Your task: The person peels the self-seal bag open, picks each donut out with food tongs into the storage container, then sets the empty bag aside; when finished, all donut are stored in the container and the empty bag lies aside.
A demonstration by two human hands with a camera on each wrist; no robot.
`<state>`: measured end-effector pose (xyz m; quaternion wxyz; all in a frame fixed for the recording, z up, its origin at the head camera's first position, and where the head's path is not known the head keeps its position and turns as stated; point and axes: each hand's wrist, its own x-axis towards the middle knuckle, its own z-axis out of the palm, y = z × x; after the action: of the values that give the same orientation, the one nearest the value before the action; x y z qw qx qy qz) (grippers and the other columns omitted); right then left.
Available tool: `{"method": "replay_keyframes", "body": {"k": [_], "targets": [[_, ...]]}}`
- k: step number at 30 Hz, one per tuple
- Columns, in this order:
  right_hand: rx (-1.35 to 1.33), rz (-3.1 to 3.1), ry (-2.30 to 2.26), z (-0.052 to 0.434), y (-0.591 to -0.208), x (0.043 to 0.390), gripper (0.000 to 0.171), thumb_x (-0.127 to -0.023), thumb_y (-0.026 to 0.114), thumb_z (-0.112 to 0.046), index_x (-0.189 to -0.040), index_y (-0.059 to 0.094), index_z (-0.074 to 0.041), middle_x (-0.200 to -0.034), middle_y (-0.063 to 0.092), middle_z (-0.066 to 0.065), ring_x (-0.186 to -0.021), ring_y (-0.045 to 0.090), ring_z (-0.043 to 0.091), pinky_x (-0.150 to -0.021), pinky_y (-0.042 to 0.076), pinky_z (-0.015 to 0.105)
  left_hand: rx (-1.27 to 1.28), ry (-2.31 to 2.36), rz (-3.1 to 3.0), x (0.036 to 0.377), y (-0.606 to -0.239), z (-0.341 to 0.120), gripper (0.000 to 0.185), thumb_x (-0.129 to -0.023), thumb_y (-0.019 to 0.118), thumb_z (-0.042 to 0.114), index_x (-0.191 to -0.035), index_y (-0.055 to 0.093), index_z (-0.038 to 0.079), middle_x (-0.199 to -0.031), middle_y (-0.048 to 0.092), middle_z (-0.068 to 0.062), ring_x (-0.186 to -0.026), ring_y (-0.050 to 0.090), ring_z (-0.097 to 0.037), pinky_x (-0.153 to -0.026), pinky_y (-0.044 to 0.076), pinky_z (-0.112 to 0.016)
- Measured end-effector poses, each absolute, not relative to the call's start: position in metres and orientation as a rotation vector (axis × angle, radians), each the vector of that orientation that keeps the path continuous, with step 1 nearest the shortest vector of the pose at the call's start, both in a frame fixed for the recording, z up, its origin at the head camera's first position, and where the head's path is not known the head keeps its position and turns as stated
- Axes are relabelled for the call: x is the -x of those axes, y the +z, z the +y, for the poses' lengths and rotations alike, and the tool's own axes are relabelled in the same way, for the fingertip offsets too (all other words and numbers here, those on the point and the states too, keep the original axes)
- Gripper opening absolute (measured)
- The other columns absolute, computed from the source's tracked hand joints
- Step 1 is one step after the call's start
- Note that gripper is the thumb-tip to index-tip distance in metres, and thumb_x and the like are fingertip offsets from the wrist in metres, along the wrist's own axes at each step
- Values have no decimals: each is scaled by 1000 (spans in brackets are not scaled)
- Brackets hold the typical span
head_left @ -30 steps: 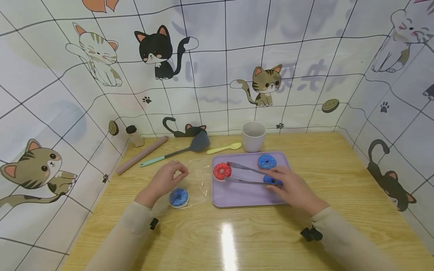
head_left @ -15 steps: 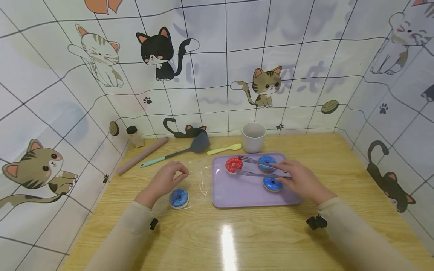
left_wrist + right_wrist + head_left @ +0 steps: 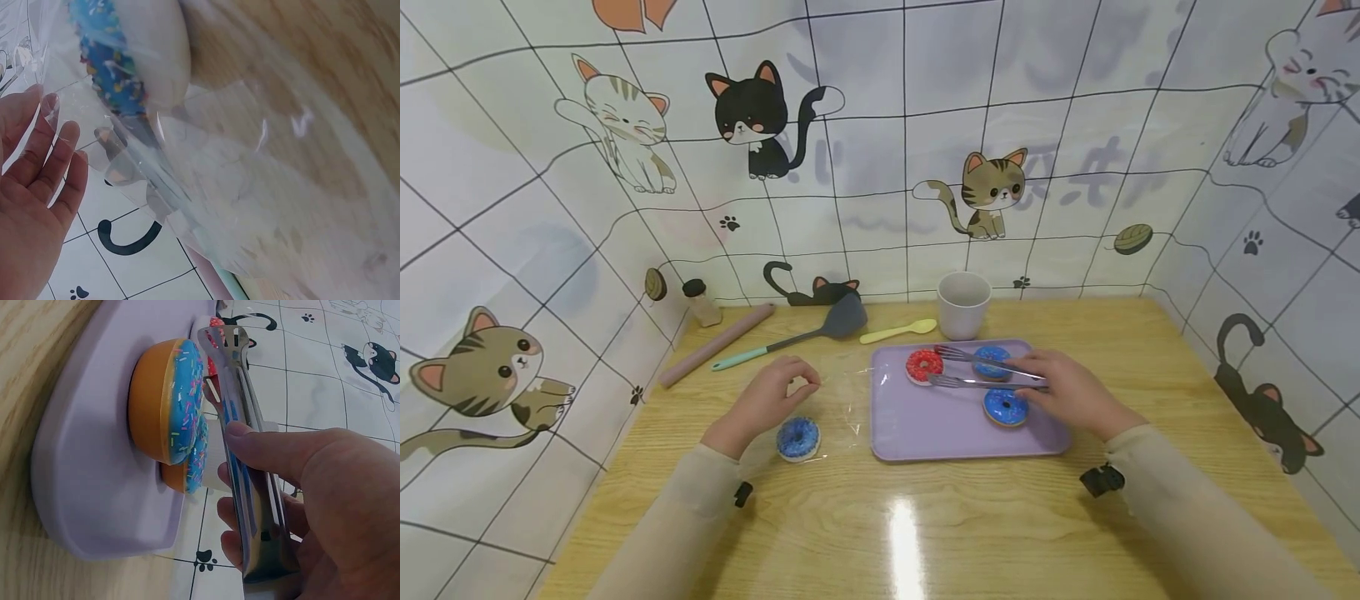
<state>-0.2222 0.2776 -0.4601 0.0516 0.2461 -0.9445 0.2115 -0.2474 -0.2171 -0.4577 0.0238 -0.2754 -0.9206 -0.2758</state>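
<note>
My right hand [image 3: 1069,392] grips metal tongs [image 3: 247,469] above the lilac tray [image 3: 917,429]. The tong tips stand spread at the right side of a red-iced doughnut [image 3: 924,367] at the tray's back left; whether they touch it I cannot tell. Two blue-iced doughnuts with sprinkles [image 3: 1006,407] sit on the tray under and beside the tongs. Left of the tray, my left hand [image 3: 763,402] pinches the edge of a clear plastic bag [image 3: 262,144] between thumb and fingers. Another blue doughnut [image 3: 798,439] lies near that hand, seen through the film in the left wrist view.
Along the back stand a shaker with a black lid [image 3: 702,302] and a grey cup [image 3: 964,307]. Between them lie a rolling pin [image 3: 718,344], a spatula with a green handle [image 3: 842,317] and a yellow spoon [image 3: 898,332]. Patterned walls close off the back and sides.
The red doughnut has shifted right and backward from the tray's left edge, along with the tongs and my right hand. My left hand has stayed in place on the bag.
</note>
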Motion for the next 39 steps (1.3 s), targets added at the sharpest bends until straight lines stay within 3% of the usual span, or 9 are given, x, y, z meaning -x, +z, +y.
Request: {"method": "replay_keyframes", "body": {"k": [12,24,39], "targets": [[-740,-2876,642,276,-455,215,55,-88,82,-14,-140,65,-12,-135,64,23,-127,59,46,-105,46,65,832,-840,-2849,247,-459,-215,9,-100,70,19,-105,74,13,-108,70,2,-109,65,-26,-96,52,-46],[-885,-2743,682,247,-447,205,56,-88,84,-18,-140,66,-22,-131,69,9,-122,64,33,-98,55,55,842,-827,-2833,246,-455,-214,10,-100,69,18,-105,74,11,-106,70,1,-108,63,-23,-99,52,-47],[-991,-2766,653,195,-455,212,51,-91,80,-23,-141,66,-23,-130,70,3,-120,62,24,-98,54,47,814,-825,-2843,245,-454,-212,11,-101,69,19,-105,74,11,-107,70,0,-110,65,-28,-99,52,-48]]}}
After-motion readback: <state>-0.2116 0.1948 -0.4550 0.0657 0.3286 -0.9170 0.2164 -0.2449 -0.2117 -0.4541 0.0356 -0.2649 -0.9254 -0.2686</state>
